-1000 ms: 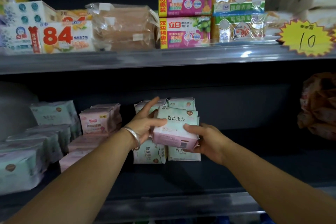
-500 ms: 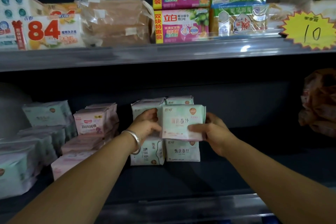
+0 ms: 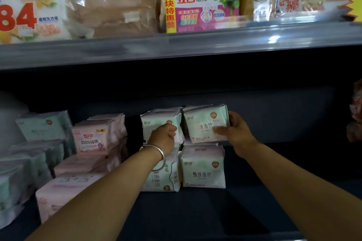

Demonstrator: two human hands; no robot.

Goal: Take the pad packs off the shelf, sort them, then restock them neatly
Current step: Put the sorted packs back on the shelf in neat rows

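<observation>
Restocking looks well under way on the lower shelf (image 3: pixel 254 211). Far to the left of the left hand (image 3: pixel 163 139), mint packs (image 3: pixel 42 126) lie in a loose heap, and nearer to it pink packs (image 3: pixel 94 139) sit in stacked rows. Straight ahead of both hands stands a green block, two packs wide and two high. The shelf to the right of the right hand (image 3: pixel 238 133) is bare and dark, so I judge there is room for more; whether more packs wait out of view cannot be told. The heap at far left looks less tidy than the rest and may want squaring.

The top right pack (image 3: pixel 205 123) is the one in hand. It stands upright on the lower right pack (image 3: pixel 203 170), just beside the top left pack (image 3: pixel 160 121), with its front face turned toward the camera. It seems seated, or nearly so.

Both arms reach forward from the bottom corners of the view and meet at the block. The right hand holds the top right pack, its thumb across the front face and its fingers curled round the right edge. The left hand, with a bangle (image 3: pixel 156 152) at the wrist, is curled into a loose fist against the front of the top left pack; it seems to steady that pack, but whether it grips the pack or only presses on it I cannot tell. Below the left wrist, the lower left pack (image 3: pixel 166 178) stands partly hidden.
</observation>
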